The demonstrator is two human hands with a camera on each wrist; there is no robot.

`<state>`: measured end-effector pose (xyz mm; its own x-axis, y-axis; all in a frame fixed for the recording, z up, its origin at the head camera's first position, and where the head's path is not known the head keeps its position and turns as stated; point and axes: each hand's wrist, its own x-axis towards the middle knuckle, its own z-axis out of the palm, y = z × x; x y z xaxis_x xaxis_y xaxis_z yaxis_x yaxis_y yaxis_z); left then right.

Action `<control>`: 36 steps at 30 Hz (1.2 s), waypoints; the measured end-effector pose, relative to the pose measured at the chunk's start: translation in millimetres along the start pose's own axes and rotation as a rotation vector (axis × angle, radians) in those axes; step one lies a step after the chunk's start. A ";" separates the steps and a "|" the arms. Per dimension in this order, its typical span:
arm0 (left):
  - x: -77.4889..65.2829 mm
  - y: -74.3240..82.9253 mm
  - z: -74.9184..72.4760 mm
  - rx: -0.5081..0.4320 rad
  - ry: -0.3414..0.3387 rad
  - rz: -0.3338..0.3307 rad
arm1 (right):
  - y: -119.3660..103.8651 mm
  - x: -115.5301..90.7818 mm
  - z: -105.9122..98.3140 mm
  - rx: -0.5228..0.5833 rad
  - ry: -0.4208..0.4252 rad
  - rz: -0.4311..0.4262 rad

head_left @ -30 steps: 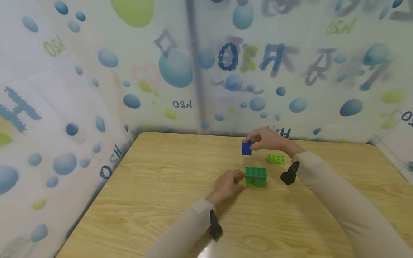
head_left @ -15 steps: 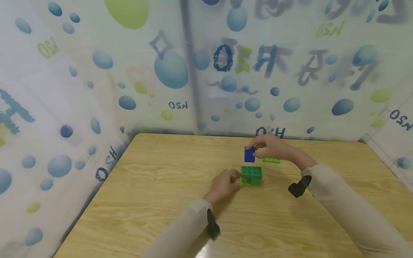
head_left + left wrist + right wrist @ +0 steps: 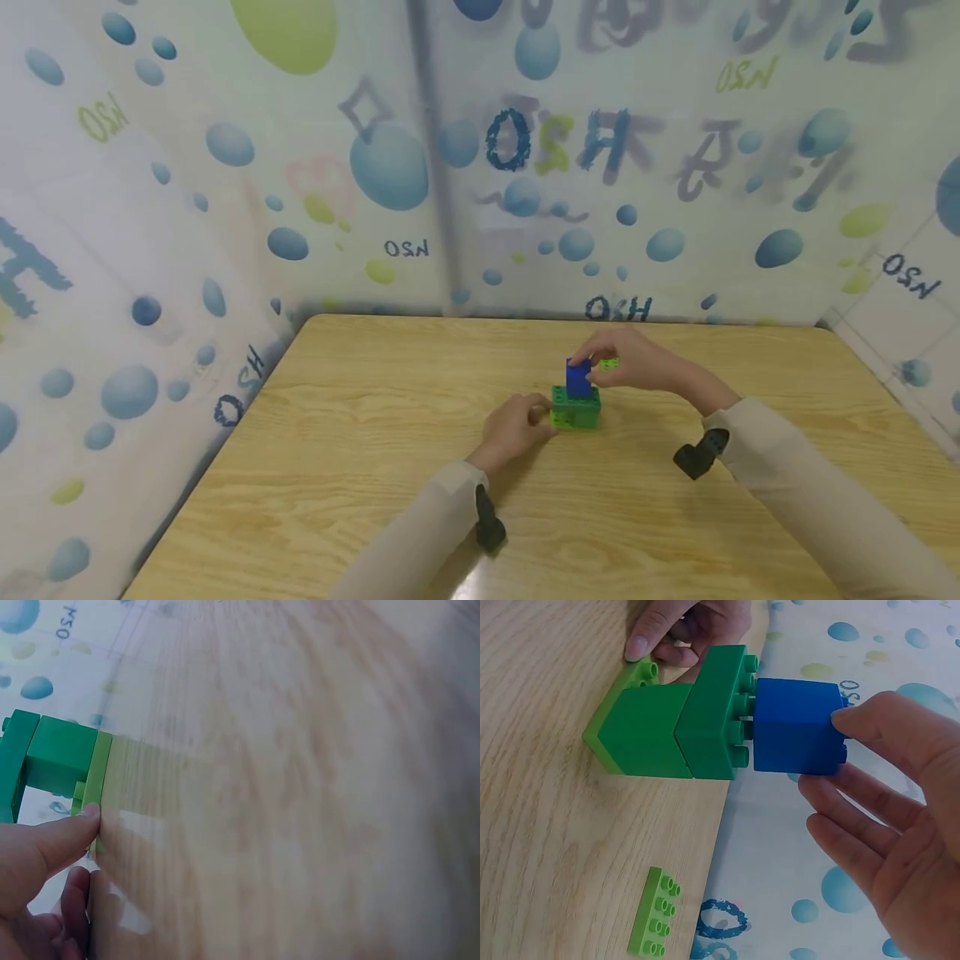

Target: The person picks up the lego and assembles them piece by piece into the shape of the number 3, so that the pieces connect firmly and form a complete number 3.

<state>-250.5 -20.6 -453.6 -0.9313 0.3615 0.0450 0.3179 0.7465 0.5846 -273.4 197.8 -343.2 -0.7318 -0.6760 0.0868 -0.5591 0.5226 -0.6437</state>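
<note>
My right hand (image 3: 637,362) pinches a blue toy building block (image 3: 795,727) between thumb and fingers. The block's underside is right at the studs of a long green block (image 3: 714,712), towards one end. That green block sits on a squarer green block (image 3: 645,727), which stands on a light green base brick (image 3: 99,761), overhanging part of it. At the stack's left end, my left hand (image 3: 513,429) holds the base brick, thumb (image 3: 71,832) on its edge. In the head view, my left fingertips are partly hidden behind the stack.
A loose, thin light green brick (image 3: 649,915) with studs up lies on the wooden table (image 3: 375,392) to the right of the stack, half hidden by my right hand in the head view. A patterned wall (image 3: 360,275) runs along the table's back edge.
My right hand has carried the blue block nearer and down, from behind and above the stack onto its top. The left hand has stayed at the stack, and the head view has shifted slightly.
</note>
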 end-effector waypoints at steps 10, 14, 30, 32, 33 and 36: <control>-2.2 2.0 -2.5 -0.017 -0.010 -0.017 | 1.5 -13.0 4.5 -0.007 0.015 0.008; -2.1 1.2 -2.1 -0.022 -0.009 -0.019 | 1.2 -16.1 5.2 -0.015 0.018 0.005; -2.1 3.6 -0.3 -0.015 -0.012 -0.024 | 8.9 -25.9 10.3 -0.030 0.086 0.000; -2.2 3.5 -0.3 -0.015 -0.010 -0.021 | 7.7 -24.8 11.1 -0.060 0.089 -0.013; -2.4 3.3 -0.4 -0.013 -0.008 -0.019 | 7.4 -24.4 11.4 -0.074 0.090 -0.020; -3.3 2.8 -1.8 -0.015 0.000 -0.006 | 8.4 -23.6 12.1 -0.092 0.096 -0.039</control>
<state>-246.9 -20.6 -450.6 -0.9331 0.3573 0.0416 0.3099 0.7398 0.5972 -256.0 211.9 -359.8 -0.7400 -0.6465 0.1857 -0.6182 0.5448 -0.5667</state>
